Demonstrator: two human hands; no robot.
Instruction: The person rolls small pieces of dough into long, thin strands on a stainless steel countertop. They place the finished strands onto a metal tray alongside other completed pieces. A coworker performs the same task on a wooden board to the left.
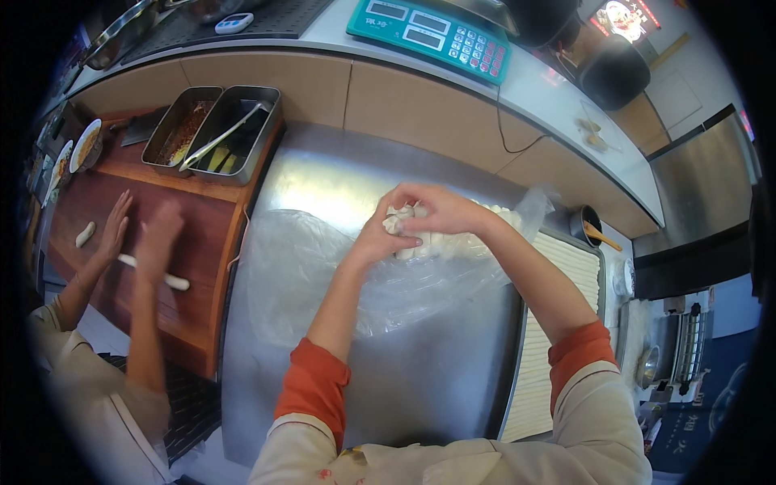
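Observation:
Before me lie strips of white dough (pixel 399 217), bunched together on a clear plastic bag (pixel 297 254) over the steel worktop (pixel 418 376). My left hand (pixel 383 233) curls round the near left end of the bunch. From the right, my right hand (pixel 445 209) bends over the top, its fingertips pressed into the dough. More of the dough shows beyond my right wrist, partly under the plastic. My fingers and palms hide much of what lies between them.
On the left, a co-worker's hands (pixel 159 242) roll dough on a wooden board (pixel 200 212). Steel containers (pixel 264 163) stand at its back. To my right lies a tray (pixel 601 285) of dough strips (pixel 533 370). A digital scale (pixel 433 36) sits on the rear counter.

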